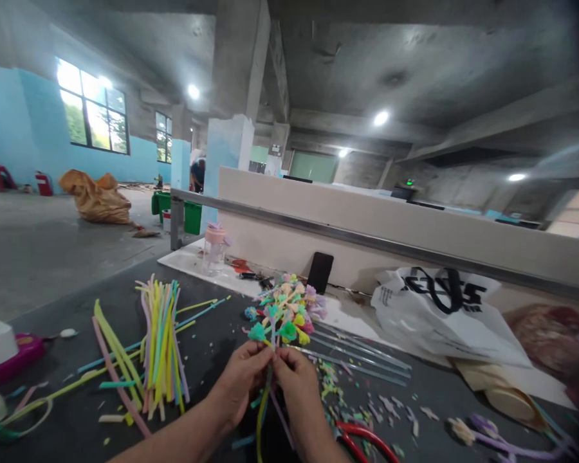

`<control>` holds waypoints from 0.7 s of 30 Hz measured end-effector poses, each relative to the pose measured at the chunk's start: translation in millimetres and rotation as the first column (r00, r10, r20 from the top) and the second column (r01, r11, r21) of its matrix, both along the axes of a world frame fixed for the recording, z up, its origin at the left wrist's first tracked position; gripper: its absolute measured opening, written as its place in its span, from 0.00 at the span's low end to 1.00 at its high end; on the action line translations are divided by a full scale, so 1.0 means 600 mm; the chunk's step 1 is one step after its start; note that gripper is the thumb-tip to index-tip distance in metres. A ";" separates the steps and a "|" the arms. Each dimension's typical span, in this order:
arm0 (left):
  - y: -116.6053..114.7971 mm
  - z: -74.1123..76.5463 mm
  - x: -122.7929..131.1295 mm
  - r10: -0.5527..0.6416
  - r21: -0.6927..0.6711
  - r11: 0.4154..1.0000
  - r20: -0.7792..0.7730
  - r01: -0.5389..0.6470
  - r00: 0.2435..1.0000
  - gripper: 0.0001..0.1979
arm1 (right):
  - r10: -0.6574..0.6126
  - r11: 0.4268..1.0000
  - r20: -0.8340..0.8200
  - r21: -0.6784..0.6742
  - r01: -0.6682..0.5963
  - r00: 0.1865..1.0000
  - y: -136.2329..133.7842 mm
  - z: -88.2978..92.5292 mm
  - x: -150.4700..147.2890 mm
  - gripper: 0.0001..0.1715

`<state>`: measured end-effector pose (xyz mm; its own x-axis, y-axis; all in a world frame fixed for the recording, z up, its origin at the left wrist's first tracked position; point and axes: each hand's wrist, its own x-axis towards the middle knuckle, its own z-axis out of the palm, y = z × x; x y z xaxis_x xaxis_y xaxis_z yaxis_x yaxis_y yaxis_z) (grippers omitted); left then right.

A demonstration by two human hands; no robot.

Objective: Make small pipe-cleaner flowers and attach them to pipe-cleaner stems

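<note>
My left hand (244, 379) and my right hand (296, 382) meet at the lower centre, fingertips pinched together on thin fuzzy stems. Yellow and lilac stems (261, 418) hang below my fingers. Just above the fingertips are small green fluffy blooms (257, 332), with a bunch of multicoloured fluffy flowers (294, 302) behind them. To the left lies a pile of pastel fuzzy sticks (161, 347). Red-handled scissors (367, 440) lie beside my right wrist.
Clear rods (361, 354) and small clippings (386, 408) lie right of my hands. Farther back stand a pink-lidded bottle (215, 247), a black phone (320, 272) and a white bag (444, 315). A magenta power strip (24, 354) is far left. A person (197, 173) is distant.
</note>
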<state>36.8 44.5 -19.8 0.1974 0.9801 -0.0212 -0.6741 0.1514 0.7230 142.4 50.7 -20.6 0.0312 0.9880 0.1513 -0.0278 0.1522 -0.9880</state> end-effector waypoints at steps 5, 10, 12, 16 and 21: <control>0.008 -0.011 -0.006 0.035 0.031 0.999 0.006 -0.035 0.999 0.08 | -0.136 0.990 0.099 0.047 0.131 0.986 -0.008 0.001 -0.009 0.08; 0.011 -0.008 -0.003 0.058 0.028 0.998 -0.011 -0.058 0.998 0.09 | -0.157 0.986 0.109 0.065 0.151 0.981 -0.013 0.008 -0.013 0.08; 0.012 -0.006 -0.003 0.061 0.030 0.998 -0.025 -0.060 0.998 0.09 | -0.146 0.988 0.093 0.057 0.141 0.985 -0.011 0.004 -0.012 0.09; 0.012 -0.007 -0.008 0.045 0.028 0.999 -0.038 -0.044 0.998 0.08 | -0.116 0.993 0.042 0.039 0.114 0.992 -0.006 -0.011 -0.012 0.10; 0.010 -0.012 -0.017 -0.006 0.018 1.000 0.003 0.006 1.000 0.08 | -0.072 0.997 -0.006 0.027 0.073 0.997 -0.007 -0.019 -0.013 0.12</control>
<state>26.5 50.7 -26.8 0.2037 0.9790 -0.0030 -0.6757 0.1429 0.7232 134.7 46.4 -32.2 0.1035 0.9787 0.1772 -0.0211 0.1803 -0.9834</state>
